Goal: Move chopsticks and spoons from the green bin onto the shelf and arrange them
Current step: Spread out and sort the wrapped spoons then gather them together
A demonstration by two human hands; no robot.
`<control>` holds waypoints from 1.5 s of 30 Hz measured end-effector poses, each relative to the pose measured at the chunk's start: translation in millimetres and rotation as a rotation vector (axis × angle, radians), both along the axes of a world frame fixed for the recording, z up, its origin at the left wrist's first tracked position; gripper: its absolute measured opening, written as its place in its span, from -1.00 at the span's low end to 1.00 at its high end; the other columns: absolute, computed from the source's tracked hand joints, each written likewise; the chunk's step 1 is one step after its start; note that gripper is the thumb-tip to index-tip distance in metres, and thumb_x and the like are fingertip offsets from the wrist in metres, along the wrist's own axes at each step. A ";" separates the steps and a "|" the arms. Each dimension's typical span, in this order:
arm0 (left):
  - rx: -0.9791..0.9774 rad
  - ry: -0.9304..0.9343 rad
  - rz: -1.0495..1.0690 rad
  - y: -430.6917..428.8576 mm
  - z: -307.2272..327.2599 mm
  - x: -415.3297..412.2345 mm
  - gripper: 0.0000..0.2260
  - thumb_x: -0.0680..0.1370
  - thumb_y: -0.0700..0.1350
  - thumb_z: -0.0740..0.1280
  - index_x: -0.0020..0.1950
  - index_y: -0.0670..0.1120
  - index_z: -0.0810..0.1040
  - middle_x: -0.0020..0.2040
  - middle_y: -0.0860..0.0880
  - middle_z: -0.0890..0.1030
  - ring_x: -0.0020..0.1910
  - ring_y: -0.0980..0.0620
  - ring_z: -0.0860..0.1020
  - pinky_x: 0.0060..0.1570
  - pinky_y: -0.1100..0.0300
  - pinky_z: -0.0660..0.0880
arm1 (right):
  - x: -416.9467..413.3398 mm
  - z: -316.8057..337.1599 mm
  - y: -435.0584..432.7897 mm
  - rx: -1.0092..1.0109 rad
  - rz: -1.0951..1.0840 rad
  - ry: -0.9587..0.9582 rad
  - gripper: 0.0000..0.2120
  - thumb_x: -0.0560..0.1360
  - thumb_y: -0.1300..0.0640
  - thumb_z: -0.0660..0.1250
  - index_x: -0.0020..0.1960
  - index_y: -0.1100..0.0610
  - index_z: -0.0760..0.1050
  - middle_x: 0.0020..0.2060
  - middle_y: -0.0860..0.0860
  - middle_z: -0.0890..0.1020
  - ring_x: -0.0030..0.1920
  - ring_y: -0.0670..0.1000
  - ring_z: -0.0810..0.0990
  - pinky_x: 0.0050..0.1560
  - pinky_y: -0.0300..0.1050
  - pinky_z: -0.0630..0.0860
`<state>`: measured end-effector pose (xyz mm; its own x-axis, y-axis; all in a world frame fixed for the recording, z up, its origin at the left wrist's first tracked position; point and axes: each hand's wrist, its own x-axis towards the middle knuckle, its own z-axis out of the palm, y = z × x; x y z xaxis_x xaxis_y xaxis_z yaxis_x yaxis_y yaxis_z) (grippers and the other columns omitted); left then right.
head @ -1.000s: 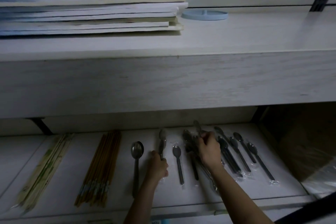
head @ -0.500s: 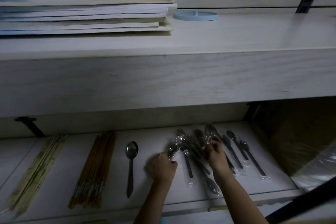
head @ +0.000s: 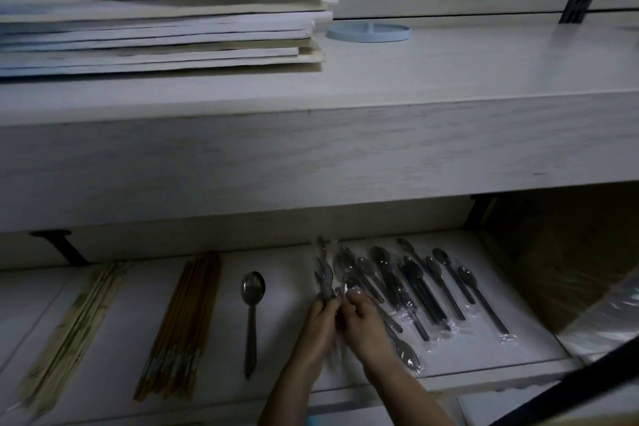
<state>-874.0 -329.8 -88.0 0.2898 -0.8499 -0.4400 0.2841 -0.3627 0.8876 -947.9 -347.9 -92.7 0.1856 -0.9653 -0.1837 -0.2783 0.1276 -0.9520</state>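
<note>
1. Holding a bunch of wrapped spoons (head: 324, 275), our left hand (head: 320, 323) has its fingers curled tight round the handles. The spoon bowls point away from us.
2. Our right hand (head: 367, 325) touches the left one, and its fingers curl on the same bunch too.
3. We keep both hands just over the lower shelf (head: 294, 266), near its middle.
4. A row of wrapped spoons (head: 435, 287) lies on that shelf, right of our hands. Some lie on top of others.
5. One turned spoon (head: 406, 354) lies by our right wrist with its bowl toward us.
6. A bare spoon (head: 252, 308) lies alone, left of our hands.
7. Further left we see the brown chopsticks (head: 183, 325) in a neat pile, then the pale chopsticks (head: 76, 325) at the far left.
8. On the upper shelf (head: 345, 149) sits a stack of papers (head: 155, 17), with a blue round lid (head: 369, 32) just beside it.
</note>
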 end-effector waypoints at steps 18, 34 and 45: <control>-0.098 0.303 -0.241 19.2 18.2 32.6 -0.89 0.38 -0.16 0.32 -0.14 -0.18 0.52 -0.46 -0.02 0.43 -0.53 0.05 0.40 -0.47 0.23 0.37 | 7.6 46.6 -51.5 -0.164 0.107 0.015 -0.67 0.59 0.06 0.12 0.32 0.09 0.41 0.24 0.03 0.47 0.26 0.01 0.43 0.28 -0.15 0.33; -0.081 0.357 -0.342 21.5 14.8 30.8 -0.86 0.35 -0.15 0.29 -0.40 -0.09 0.40 -0.59 0.03 0.30 -0.61 0.08 0.32 -0.47 0.25 0.34 | 21.2 42.0 -54.8 -0.109 0.275 -0.109 -0.69 0.57 0.12 0.21 -0.11 0.36 0.57 -0.20 0.24 0.62 -0.13 -0.03 0.52 -0.07 -0.20 0.44; 0.042 0.337 -0.502 19.7 15.4 27.7 -0.92 0.34 -0.15 0.23 -0.24 -0.10 0.34 -0.63 0.07 0.29 -0.71 0.16 0.22 -0.58 0.35 0.23 | 19.1 43.9 -53.2 -0.218 0.316 -0.152 -0.76 0.56 0.22 0.24 0.20 0.09 0.51 -0.02 -0.16 0.60 -0.09 -0.34 0.56 0.00 -0.47 0.44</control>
<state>-846.3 -310.1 -72.6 -0.3028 -0.8268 -0.4740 0.3323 -0.5578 0.7606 -928.8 -401.1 -48.7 0.4884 -0.8697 0.0716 -0.1256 -0.1513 -0.9805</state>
